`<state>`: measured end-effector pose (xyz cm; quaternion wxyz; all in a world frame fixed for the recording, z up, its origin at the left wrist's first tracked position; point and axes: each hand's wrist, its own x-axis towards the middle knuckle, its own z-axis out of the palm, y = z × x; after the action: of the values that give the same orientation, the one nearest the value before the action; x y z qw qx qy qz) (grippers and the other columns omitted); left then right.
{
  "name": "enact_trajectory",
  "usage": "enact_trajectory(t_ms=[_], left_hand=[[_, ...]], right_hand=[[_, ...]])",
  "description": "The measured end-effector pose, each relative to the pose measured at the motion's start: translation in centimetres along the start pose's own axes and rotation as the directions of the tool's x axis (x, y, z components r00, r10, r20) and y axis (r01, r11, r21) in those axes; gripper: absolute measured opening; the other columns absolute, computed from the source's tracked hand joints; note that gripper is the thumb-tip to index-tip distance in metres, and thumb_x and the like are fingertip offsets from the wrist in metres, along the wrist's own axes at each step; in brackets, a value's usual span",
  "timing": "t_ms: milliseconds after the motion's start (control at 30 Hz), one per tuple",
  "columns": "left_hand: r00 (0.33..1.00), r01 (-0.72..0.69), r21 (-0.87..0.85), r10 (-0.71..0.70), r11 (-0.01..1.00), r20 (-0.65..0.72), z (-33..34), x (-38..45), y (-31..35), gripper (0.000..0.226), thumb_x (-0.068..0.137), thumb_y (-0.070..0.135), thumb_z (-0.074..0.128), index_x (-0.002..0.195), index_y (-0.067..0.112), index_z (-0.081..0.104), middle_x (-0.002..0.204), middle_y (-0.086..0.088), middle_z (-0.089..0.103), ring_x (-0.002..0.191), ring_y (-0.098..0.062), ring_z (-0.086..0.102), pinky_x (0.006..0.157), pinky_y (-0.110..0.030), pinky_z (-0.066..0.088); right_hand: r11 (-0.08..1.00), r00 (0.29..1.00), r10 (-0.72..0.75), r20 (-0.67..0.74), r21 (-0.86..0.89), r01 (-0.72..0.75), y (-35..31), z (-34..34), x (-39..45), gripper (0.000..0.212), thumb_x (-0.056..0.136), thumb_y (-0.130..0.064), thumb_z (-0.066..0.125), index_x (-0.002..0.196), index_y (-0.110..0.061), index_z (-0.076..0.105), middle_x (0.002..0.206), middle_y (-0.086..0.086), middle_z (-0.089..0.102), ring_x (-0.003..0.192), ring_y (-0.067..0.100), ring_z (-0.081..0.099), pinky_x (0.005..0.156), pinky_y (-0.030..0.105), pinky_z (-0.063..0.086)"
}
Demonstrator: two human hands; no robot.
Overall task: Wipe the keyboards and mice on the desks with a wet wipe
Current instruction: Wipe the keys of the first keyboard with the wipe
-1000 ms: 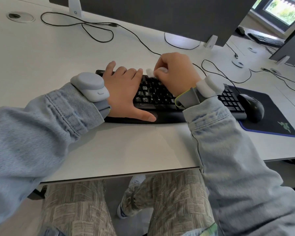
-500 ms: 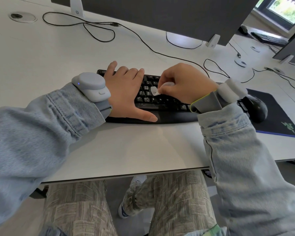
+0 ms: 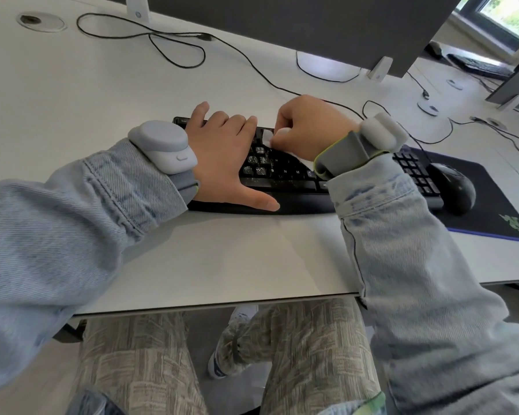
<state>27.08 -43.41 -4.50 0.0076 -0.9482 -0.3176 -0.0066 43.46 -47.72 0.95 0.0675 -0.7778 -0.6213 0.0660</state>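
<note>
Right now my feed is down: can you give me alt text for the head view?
The right hand pinches a white wipe against the upper keys of a black keyboard, while the left hand lies flat on the keyboard's left end. A black mouse sits on a dark mat to the right, on a white desk.

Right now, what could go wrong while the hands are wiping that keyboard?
The wet wipe is pinched small in the right hand, so it may skip the keys under the left hand, which rests flat on the keyboard. Pressing keys might type things if it is connected. The right sleeve could nudge the mouse close by.
</note>
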Motion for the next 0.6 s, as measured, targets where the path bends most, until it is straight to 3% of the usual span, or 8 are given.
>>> enact_trajectory(t_ms=[200,333,600], left_hand=[[1.0,-0.001,0.005,0.001,1.0,0.0,-0.1,0.0,0.1,0.152,0.043,0.105,0.011,0.158,0.005,0.01,0.157,-0.006,0.032,0.144,-0.03,0.03,0.124,-0.054,0.002],[1.0,0.0,0.001,0.0,1.0,-0.005,-0.2,-0.1,0.2,0.153,0.042,0.105,0.01,0.158,0.005,0.011,0.156,-0.006,0.034,0.143,-0.03,0.032,0.124,-0.054,0.002],[1.0,0.002,0.009,-0.002,1.0,0.005,-0.2,-0.1,0.3,0.153,0.042,0.105,0.009,0.158,0.005,0.011,0.158,-0.007,0.032,0.143,-0.03,0.031,0.123,-0.054,0.003]], right_hand=[[0.993,0.993,0.091,0.079,-0.084,-0.084,-1.0,-0.8,0.8,0.012,0.084,-0.029,0.065,0.086,-0.018,0.065,0.068,-0.006,0.053,0.074,0.017,0.051,0.048,0.021,0.028],[0.989,0.991,0.113,0.075,-0.104,-0.105,-1.6,-0.6,1.3,0.021,0.087,-0.026,0.062,0.099,-0.011,0.069,0.083,0.0,0.057,0.077,0.018,0.05,0.049,0.021,0.029],[0.992,0.989,0.124,0.081,-0.044,-0.121,-0.9,-0.5,0.6,0.012,0.086,-0.03,0.064,0.083,-0.018,0.06,0.069,-0.006,0.053,0.065,0.013,0.048,0.049,0.022,0.029]])
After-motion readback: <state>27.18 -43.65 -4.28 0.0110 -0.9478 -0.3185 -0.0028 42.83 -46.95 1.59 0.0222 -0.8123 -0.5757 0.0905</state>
